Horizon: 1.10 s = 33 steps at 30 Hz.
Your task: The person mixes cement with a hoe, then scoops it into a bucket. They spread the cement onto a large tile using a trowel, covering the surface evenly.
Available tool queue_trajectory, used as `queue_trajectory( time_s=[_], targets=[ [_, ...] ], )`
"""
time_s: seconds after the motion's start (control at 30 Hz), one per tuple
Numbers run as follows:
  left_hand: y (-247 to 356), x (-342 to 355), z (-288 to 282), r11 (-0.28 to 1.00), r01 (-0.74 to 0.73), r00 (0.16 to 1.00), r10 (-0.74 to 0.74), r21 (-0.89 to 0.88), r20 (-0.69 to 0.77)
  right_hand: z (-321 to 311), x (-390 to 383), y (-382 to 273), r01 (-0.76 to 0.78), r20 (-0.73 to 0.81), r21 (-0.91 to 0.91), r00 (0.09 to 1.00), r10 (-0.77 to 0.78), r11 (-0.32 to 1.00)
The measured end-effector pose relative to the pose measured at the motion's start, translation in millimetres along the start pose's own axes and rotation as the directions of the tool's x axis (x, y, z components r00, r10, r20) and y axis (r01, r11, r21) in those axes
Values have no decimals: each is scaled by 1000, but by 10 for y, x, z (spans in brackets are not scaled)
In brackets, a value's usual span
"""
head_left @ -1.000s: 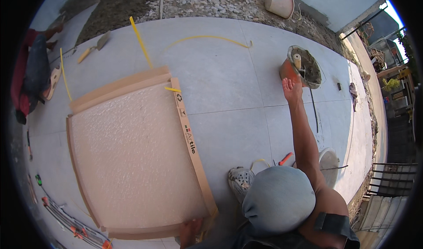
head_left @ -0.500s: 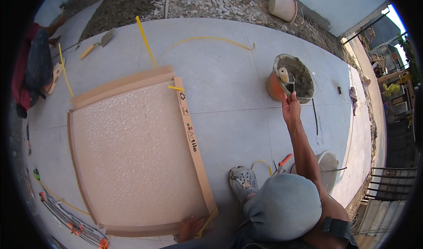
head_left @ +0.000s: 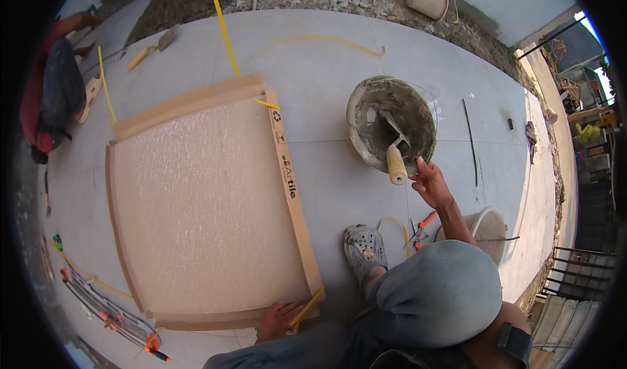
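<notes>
My right hand (head_left: pixel 431 185) pinches the near rim of a mortar-caked bucket (head_left: pixel 360 142), whose mouth faces up toward me. Inside it leans a trowel with a worn wooden handle (head_left: pixel 396 166), which sticks out over the near rim beside my fingers. Grey mortar residue coats the bucket's inner wall. At the lower middle, my left hand (head_left: pixel 279 318) lies with fingers stretched on the near edge of a large flat tile pack (head_left: pixel 209 219), wrapped in clear film with cardboard edging. A yellow strap end (head_left: pixel 307 309) lies beside that hand.
A co-worker (head_left: pixel 55 101) crouches at far left, near another trowel (head_left: pixel 153 48). A pale bucket (head_left: pixel 490 230) and orange-handled pliers (head_left: pixel 424 224) are by my knee. Orange-and-black tools (head_left: pixel 111 317) lie at lower left; a tipped bucket (head_left: pixel 426 0) lies by the far gravel.
My right hand has brought the bucket nearer and to the left, its mouth now turned more toward me. The trowel handle now hangs over the near rim. My left hand stays at the pack's edge.
</notes>
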<state>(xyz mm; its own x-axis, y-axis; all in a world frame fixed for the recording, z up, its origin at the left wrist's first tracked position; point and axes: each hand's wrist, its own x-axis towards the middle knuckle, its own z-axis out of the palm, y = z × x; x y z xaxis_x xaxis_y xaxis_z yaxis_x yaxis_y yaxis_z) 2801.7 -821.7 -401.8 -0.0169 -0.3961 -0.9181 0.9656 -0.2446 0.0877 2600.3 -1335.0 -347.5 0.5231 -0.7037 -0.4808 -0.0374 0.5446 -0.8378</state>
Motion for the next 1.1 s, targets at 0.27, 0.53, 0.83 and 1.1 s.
queue_trajectory(
  time_s=[0.27, 0.53, 0.83, 1.1],
  targets=[
    [1467, -939, 400, 666, -99, 995, 59, 739, 80, -534, -7, -369, -240, 225, -332, 919, 324, 912],
    [2708, -1092, 2107, -199, -217, 964, 112, 956, 242, -43, 17, -1345, -260, -103, -918, 886, 451, 300],
    [2008, 998, 3477, 155, -814, 520, 623, 560, 584, 1231, -235, -848, 99, 82, -873, 995, 56, -478],
    [1463, 1297, 3779, 179, -893, 340, 870, 414, 356, 992, -192, -1095, 173, 99, -939, 964, 247, -298]
  ],
)
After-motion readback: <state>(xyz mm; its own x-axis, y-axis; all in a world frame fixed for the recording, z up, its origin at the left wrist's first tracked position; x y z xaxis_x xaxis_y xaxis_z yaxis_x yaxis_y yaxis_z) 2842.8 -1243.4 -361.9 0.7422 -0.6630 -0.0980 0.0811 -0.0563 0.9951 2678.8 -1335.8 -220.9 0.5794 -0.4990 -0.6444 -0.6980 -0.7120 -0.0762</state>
